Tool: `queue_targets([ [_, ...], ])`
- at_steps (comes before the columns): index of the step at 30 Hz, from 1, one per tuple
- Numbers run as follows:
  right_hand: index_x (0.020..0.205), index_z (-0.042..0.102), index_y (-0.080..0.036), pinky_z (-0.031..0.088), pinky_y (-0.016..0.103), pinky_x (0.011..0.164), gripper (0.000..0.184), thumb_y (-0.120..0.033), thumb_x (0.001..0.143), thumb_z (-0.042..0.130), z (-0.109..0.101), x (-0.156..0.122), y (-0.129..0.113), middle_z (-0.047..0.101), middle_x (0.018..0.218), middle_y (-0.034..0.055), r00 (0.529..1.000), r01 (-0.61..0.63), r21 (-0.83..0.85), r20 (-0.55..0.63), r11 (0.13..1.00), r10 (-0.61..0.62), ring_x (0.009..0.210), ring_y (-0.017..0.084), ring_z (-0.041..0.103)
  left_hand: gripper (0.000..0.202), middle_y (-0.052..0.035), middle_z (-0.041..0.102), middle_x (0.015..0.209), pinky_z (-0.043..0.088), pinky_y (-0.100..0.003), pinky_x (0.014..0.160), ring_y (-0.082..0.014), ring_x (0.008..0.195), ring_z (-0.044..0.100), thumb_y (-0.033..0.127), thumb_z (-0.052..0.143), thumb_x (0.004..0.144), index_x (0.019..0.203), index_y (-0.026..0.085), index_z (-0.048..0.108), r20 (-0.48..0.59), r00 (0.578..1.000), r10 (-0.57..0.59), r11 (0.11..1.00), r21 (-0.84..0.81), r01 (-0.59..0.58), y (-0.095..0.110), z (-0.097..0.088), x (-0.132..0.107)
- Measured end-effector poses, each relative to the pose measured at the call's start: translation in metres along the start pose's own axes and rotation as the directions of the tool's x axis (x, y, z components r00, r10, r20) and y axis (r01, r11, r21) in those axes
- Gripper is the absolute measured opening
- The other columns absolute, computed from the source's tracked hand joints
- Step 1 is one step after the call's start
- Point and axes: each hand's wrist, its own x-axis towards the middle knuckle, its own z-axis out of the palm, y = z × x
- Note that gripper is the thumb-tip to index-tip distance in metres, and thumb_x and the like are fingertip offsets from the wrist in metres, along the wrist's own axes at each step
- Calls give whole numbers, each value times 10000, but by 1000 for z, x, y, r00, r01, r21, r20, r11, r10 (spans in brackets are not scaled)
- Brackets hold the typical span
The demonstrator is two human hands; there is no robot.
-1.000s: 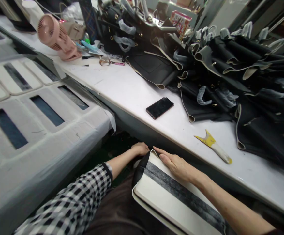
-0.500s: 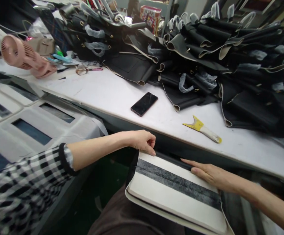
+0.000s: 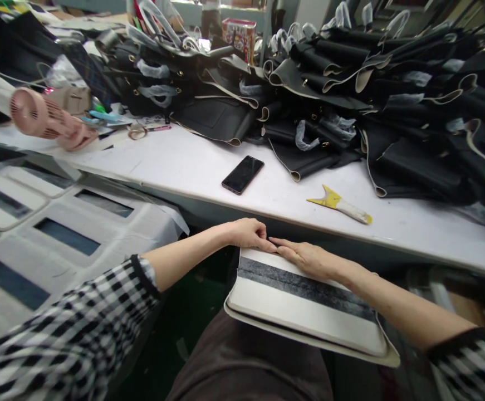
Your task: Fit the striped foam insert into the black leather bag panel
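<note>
A cream panel with a dark grey strip along it point(image 3: 304, 306) lies across my lap, below the table's front edge. My left hand point(image 3: 248, 234) pinches the panel's far left corner, fingers curled closed on its edge. My right hand point(image 3: 304, 257) lies flat on the far edge beside the left, its fingers stretched out and pressing down, fingertips nearly touching the left hand.
The white table point(image 3: 209, 167) holds a black phone point(image 3: 243, 174), a yellow-headed scraper point(image 3: 338, 204), a pink fan point(image 3: 42, 117) and a big heap of black leather bag parts point(image 3: 371, 111). A grey padded surface with dark slots point(image 3: 70, 234) stands at my left.
My right hand has slid left along the panel's far edge and now meets the left hand. The left hand stays at the corner. The view has tilted slightly.
</note>
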Motion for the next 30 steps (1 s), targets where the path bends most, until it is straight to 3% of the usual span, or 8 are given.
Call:
queue_targets([
  [3,1503,294,-360,413,492,1047,576,-591,977,238,4,-9,5,463,1465,27,996,-29,-64,-84,997,24,1287,313,494,560,-20,667,815,373,-257,648,-182,778,568,696,703,634,835,173,691,-17,1000,6,940,-341,-12,-17,9,-6],
  [8,1513,278,-298,298,519,1137,559,-523,1002,246,18,-40,19,420,1497,39,961,-59,-183,-276,981,6,1374,269,386,645,-78,597,1309,445,-290,846,-227,1153,553,742,471,818,1170,225,622,-125,977,-172,533,-846,-14,-62,46,-41],
  [12,1468,382,-268,264,553,1149,500,-456,1010,309,45,-79,18,409,1506,50,853,-95,-181,-522,979,-14,1403,260,336,557,-121,586,1300,486,-293,869,-207,1125,589,671,518,842,1091,178,594,-205,827,-523,306,-951,-42,-89,112,-84],
  [16,1369,505,-265,304,532,1141,404,-379,986,452,86,-127,2,535,1403,57,665,-55,-77,-747,995,-21,1349,256,418,405,-70,643,1071,505,-309,849,-208,1011,621,562,594,850,986,181,597,-571,551,-609,561,-801,-211,-75,164,-135],
  [19,1265,581,-266,302,536,1142,313,-297,958,528,119,-157,-10,613,1299,55,534,-64,-49,-845,997,-8,1287,256,486,180,-31,627,1056,459,-327,943,-191,1042,595,356,640,881,999,223,617,-888,419,-190,907,-322,-271,-37,158,-165],
  [23,1216,604,-280,291,583,1128,305,-227,916,597,154,-175,-15,627,1272,59,412,-87,-51,-911,995,-11,1245,276,521,249,-30,631,1110,447,-339,927,-195,1048,572,233,677,866,1106,262,616,-668,561,489,871,333,-361,24,131,-161],
  [27,1150,633,-285,291,597,1116,261,-213,900,626,168,-172,-13,645,1235,53,322,-94,-20,-947,995,12,1227,279,529,243,-35,648,1102,447,-364,891,-215,1016,561,334,634,902,1121,234,601,-300,776,555,799,454,-395,62,134,-126],
  [30,1055,652,-281,285,593,1116,167,-219,902,623,171,-166,-13,663,1186,42,269,-101,13,-962,995,40,1213,274,534,148,-34,646,998,449,-371,831,-221,931,558,355,569,936,953,214,613,-227,838,496,787,525,-324,70,147,-108],
])
